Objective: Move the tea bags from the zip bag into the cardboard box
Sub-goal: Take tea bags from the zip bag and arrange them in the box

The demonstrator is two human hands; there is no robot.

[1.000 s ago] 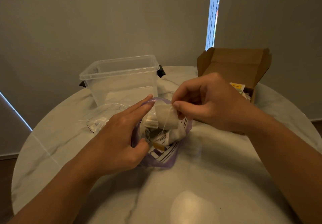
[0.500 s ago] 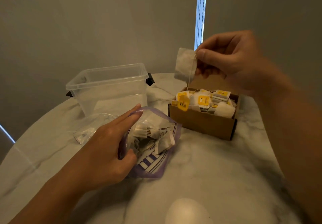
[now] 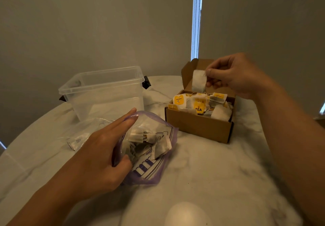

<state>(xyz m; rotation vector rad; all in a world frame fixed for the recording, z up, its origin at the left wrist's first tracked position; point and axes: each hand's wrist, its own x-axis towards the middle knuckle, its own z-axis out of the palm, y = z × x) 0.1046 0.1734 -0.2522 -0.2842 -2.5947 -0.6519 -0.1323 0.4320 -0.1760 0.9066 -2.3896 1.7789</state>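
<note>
Marble worktop (image 3: pixel 202 169) carries everything. Your right hand (image 3: pixel 235 75) pinches one tea bag (image 3: pixel 199 81) by its top edge, just above the open cardboard box (image 3: pixel 198 125) heaped with yellow-tagged bags. Your left hand (image 3: pixel 98 157) grips the zip bag (image 3: pixel 151 166) mouth, more tea bags inside. Behind stands a clear plastic tub (image 3: pixel 103 92).

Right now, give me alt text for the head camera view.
The right hand pinches a tea bag above the open cardboard box; the left hand holds the zip bag open on a marble table. A clear tub stands beyond.
</note>
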